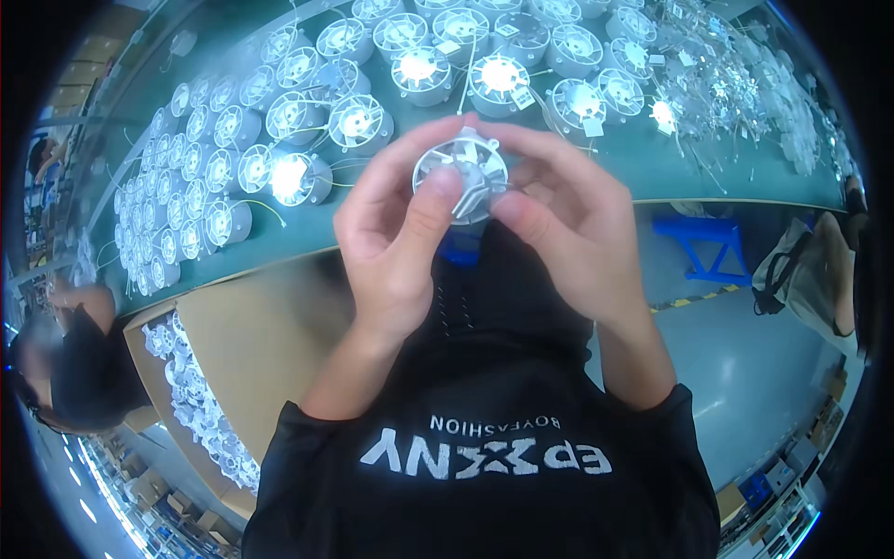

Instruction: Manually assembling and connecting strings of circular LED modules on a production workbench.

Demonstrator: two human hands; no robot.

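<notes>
Both hands are wrapped round a white round plastic housing (478, 156) with a spoked ring and angled ribs inside, held up over the front edge of the table. My left hand (386, 233) grips its left side, the thumb pressed across the front face. On the opposite side my right hand (582, 219) holds the rim, its thumb at the lower right edge. Fingers hide the back of the housing. Just beyond, similar white housings (358, 124) stand in rows on the green table (559, 182), several with thin wires; a bright glare covers some.
To the right on the table lies a heap of small clear and metallic parts with wires (708, 88). At my left stands a cardboard box (270, 317) holding white plastic parts (191, 391). A person in dark clothes (88, 368) is at far left. A blue stand (710, 244) is beneath the table, right.
</notes>
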